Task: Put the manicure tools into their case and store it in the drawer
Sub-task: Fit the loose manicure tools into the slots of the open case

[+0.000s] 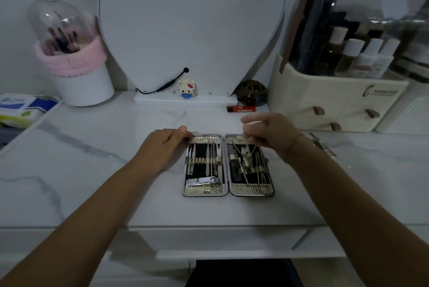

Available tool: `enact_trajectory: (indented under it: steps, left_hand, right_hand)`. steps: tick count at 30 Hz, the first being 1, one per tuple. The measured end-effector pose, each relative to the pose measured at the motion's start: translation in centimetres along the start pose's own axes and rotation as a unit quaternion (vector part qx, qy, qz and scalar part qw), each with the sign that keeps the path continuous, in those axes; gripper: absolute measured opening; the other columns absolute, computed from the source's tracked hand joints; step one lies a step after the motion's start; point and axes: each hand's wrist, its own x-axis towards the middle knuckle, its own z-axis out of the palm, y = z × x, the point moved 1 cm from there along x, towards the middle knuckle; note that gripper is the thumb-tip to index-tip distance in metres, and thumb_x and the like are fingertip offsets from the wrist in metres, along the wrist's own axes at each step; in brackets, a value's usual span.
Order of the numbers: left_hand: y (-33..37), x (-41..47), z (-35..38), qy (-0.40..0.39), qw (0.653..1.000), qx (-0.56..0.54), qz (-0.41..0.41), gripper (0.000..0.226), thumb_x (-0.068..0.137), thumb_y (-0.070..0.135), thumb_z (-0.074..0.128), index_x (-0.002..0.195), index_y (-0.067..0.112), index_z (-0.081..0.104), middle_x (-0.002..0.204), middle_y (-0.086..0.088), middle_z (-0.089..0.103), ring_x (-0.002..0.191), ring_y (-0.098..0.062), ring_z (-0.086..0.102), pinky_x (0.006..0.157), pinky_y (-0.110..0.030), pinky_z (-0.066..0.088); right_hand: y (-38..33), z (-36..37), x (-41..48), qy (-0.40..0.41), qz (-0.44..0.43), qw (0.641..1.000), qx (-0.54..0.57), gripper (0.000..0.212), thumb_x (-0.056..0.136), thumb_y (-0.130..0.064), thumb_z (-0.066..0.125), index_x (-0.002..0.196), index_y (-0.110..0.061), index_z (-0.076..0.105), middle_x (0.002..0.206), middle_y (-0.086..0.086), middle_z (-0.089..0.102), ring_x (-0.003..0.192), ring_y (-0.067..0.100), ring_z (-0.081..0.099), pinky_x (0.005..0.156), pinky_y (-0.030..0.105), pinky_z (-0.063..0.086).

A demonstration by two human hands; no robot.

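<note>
Left hand (167, 142) grips the open case (251, 189) at its upper-left corner. Right hand (271, 133) is blurred, fingers bunched, grip impossible to tell. The manicure tools (210, 159) look thin, stiff and slippery, so pinch them mid-shaft.

Bare counter (81, 159) is lying open left of the left hand (166, 139). Beyond the right hand (269, 133), a lighter (241, 108) and an organizer (325, 105) are blocking the way; loose tools (322, 145) are lying just right of its wrist.

Both arms are reaching forward. The left hand (166, 141) is curling its fingers in. The right hand (272, 134) is pinching its blurry fingertips together.
</note>
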Motion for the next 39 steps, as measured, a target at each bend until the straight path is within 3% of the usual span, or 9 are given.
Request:
enact_trajectory:
  steps: [3, 7, 11, 15, 21, 28, 32, 35, 39]
  left_hand:
    - [-0.1, 0.1, -0.1, -0.001, 1.000, -0.009, -0.002, 0.041, 0.095, 0.047, 0.037, 0.104, 0.026, 0.072, 0.110, 0.004, 0.070, 0.105, -0.011, 0.061, 0.089, -0.025, 0.041]
    - [-0.1, 0.2, -0.3, -0.005, 1.000, 0.001, -0.001, 0.041, 0.096, 0.045, 0.036, 0.104, 0.027, 0.071, 0.109, 0.004, 0.070, 0.103, -0.011, 0.061, 0.084, -0.018, 0.040]
    - [-0.1, 0.3, -0.4, -0.008, 1.000, 0.004, 0.000, 0.042, 0.097, 0.044, 0.035, 0.106, 0.026, 0.071, 0.110, 0.004, 0.069, 0.103, -0.009, 0.060, 0.084, -0.017, 0.039]
    - [-0.1, 0.4, -0.3, -0.009, 1.000, 0.005, 0.006, 0.042, 0.097, 0.044, 0.034, 0.108, 0.025, 0.070, 0.112, 0.004, 0.069, 0.105, -0.009, 0.059, 0.085, -0.018, 0.038]
    - [-0.3, 0.3, -0.4, -0.013, 1.000, 0.009, 0.012, 0.043, 0.096, 0.045, 0.034, 0.108, 0.026, 0.070, 0.112, 0.005, 0.069, 0.102, -0.006, 0.059, 0.082, -0.008, 0.035]
    - [-0.1, 0.3, -0.4, -0.018, 0.999, 0.018, 0.020, 0.044, 0.096, 0.046, 0.032, 0.109, 0.027, 0.070, 0.111, 0.006, 0.069, 0.100, -0.006, 0.058, 0.081, -0.008, 0.036]
    - [-0.1, 0.3, -0.5, -0.019, 0.999, 0.014, 0.022, 0.043, 0.096, 0.046, 0.032, 0.108, 0.027, 0.070, 0.111, 0.006, 0.069, 0.102, -0.005, 0.059, 0.083, -0.009, 0.036]
    - [-0.2, 0.3, -0.4, -0.022, 1.000, 0.005, 0.022, 0.044, 0.096, 0.047, 0.032, 0.108, 0.028, 0.070, 0.113, 0.006, 0.069, 0.105, -0.006, 0.059, 0.090, -0.017, 0.039]
    - [-0.4, 0.3, -0.5, -0.026, 0.999, 0.011, 0.018, 0.047, 0.096, 0.049, 0.031, 0.110, 0.027, 0.070, 0.114, 0.006, 0.069, 0.107, -0.007, 0.060, 0.095, -0.024, 0.041]
  right_hand:
    - [-0.8, 4.4, 1.3, -0.007, -0.004, 1.000, 0.003, 0.019, 0.082, -0.004, 0.063, 0.100, -0.001, 0.062, 0.068, 0.011, 0.066, 0.047, 0.007, 0.059, 0.043, 0.015, 0.047]
    - [-0.9, 7.4, 2.3, 0.019, -0.003, 0.997, -0.077, 0.011, 0.079, -0.012, 0.066, 0.091, -0.012, 0.067, 0.073, 0.012, 0.071, 0.048, 0.008, 0.058, 0.047, 0.015, 0.048]
    - [-0.7, 7.8, 2.9, 0.029, -0.008, 0.995, -0.097, 0.007, 0.079, -0.013, 0.068, 0.085, -0.015, 0.067, 0.071, 0.006, 0.070, 0.047, 0.008, 0.056, 0.058, 0.019, 0.052]
    - [-0.5, 7.9, 3.4, 0.050, -0.007, 0.994, -0.092, 0.007, 0.079, -0.013, 0.068, 0.086, -0.015, 0.067, 0.074, 0.006, 0.071, 0.046, 0.007, 0.053, 0.058, 0.020, 0.053]
    - [-0.8, 8.3, 3.8, 0.028, -0.014, 0.994, -0.109, 0.007, 0.078, -0.014, 0.068, 0.085, -0.015, 0.067, 0.073, 0.004, 0.069, 0.048, 0.008, 0.051, 0.057, 0.020, 0.051]
    - [-0.8, 8.4, 4.0, -0.020, -0.035, 0.987, -0.153, 0.009, 0.079, -0.015, 0.068, 0.087, -0.014, 0.072, 0.078, 0.002, 0.069, 0.063, 0.010, 0.056, 0.070, 0.024, 0.052]
    - [-0.9, 8.4, 3.8, -0.058, -0.049, 0.976, -0.202, 0.019, 0.082, -0.029, 0.064, 0.086, -0.013, 0.074, 0.077, 0.004, 0.066, 0.072, 0.013, 0.055, 0.064, 0.021, 0.045]
    - [-0.6, 8.4, 3.7, -0.076, -0.044, 0.969, -0.231, 0.027, 0.086, -0.036, 0.058, 0.087, -0.015, 0.075, 0.081, 0.012, 0.066, 0.075, 0.018, 0.053, 0.066, 0.026, 0.043]
    - [-0.4, 8.1, 3.2, -0.092, -0.071, 0.960, -0.255, 0.033, 0.090, -0.040, 0.050, 0.092, -0.019, 0.074, 0.089, 0.003, 0.065, 0.084, 0.016, 0.055, 0.072, 0.022, 0.042]
